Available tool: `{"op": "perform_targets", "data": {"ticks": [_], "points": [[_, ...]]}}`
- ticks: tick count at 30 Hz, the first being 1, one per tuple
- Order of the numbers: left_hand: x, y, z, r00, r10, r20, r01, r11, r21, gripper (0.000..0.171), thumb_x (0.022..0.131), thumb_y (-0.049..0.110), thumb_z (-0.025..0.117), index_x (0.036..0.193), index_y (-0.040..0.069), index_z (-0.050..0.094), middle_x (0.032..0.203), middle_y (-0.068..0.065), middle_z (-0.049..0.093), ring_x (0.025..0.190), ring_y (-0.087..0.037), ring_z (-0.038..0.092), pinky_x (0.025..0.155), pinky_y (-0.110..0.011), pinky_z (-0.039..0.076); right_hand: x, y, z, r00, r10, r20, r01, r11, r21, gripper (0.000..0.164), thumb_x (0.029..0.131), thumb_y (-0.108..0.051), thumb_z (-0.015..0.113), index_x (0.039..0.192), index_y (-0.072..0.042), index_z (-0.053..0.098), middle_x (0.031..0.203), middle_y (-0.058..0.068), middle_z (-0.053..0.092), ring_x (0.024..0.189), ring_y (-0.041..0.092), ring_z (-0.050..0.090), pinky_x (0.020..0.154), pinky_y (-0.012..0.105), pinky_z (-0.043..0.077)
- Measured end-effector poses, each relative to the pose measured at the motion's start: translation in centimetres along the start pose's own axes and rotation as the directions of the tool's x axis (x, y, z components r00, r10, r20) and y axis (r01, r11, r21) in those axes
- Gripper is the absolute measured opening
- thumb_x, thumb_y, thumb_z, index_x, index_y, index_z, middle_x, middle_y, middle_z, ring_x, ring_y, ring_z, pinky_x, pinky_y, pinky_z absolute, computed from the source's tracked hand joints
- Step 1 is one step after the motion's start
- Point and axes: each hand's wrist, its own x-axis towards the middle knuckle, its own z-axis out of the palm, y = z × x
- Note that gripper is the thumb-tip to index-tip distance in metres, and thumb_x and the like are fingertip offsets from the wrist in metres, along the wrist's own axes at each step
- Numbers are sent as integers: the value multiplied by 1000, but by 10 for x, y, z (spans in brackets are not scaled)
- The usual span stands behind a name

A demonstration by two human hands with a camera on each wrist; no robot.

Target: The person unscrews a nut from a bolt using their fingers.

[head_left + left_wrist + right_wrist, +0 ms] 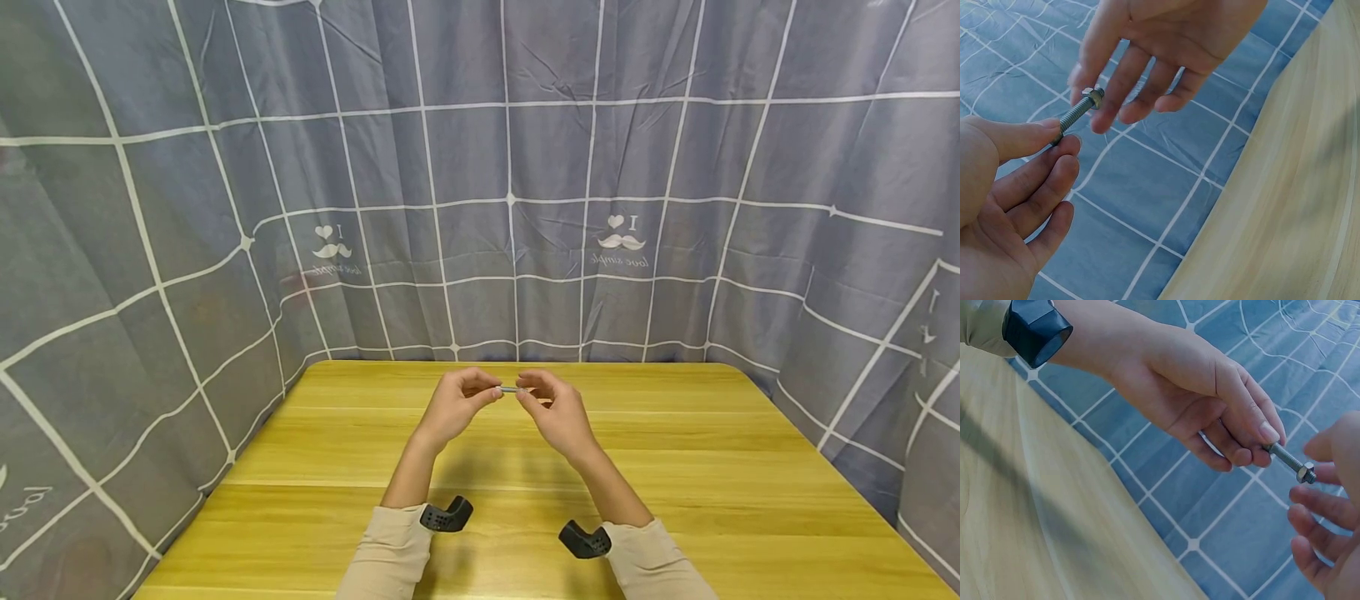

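Note:
In the head view a small metal bolt (509,389) spans the gap between both hands above the table. My left hand (453,408) pinches one end between thumb and forefinger, as the left wrist view shows on the bolt's threaded shank (1074,117). A hex nut (1305,472) sits on the thread near the far end, with a short tip sticking out past it. Around that nut end my right hand (553,410) has its thumb and fingers spread and relaxed; in the right wrist view a small gap shows between its fingertips (1300,494) and the nut.
Below the hands lies a yellow wood-grain table (337,467). A grey curtain (465,167) with white grid lines hangs behind it and along both sides. Black wrist devices (447,514) are worn at both sleeve cuffs.

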Motion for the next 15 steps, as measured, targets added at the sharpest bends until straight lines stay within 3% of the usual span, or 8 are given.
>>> {"op": "perform_targets", "data": {"ticks": [7, 12, 15], "points": [[0, 0, 0, 1000, 6, -1, -6, 1000, 3, 15, 98, -4, 68, 109, -13, 71, 106, -26, 73, 97, -35, 70, 86, -44, 56, 0, 0, 0, 1000, 16, 12, -17, 1000, 10, 21, 105, -15, 64, 116, -1, 75, 96, 5, 75, 93, 31, 70, 79, 42, 58], [0, -2, 0, 1000, 0, -2, 0, 1000, -2, 15, 98, -4, 68, 110, -13, 71, 106, -26, 72, 97, -34, 70, 86, -43, 56, 1, 1, 1, 999, -32, 5, 32, 999, -16, 13, 99, -5, 70, 112, -4, 75, 106, 5, 74, 97, 29, 71, 82, 44, 57], [0, -2, 0, 1000, 3, 1, -3, 1000, -5, 15, 98, -5, 68, 110, -13, 71, 106, -27, 72, 97, -36, 70, 86, -42, 55, 1, 1, 2, 999, -40, 8, 39, 999, 24, 15, 98, -5, 71, 113, -5, 74, 111, 8, 72, 99, 26, 71, 86, 44, 57]]}}
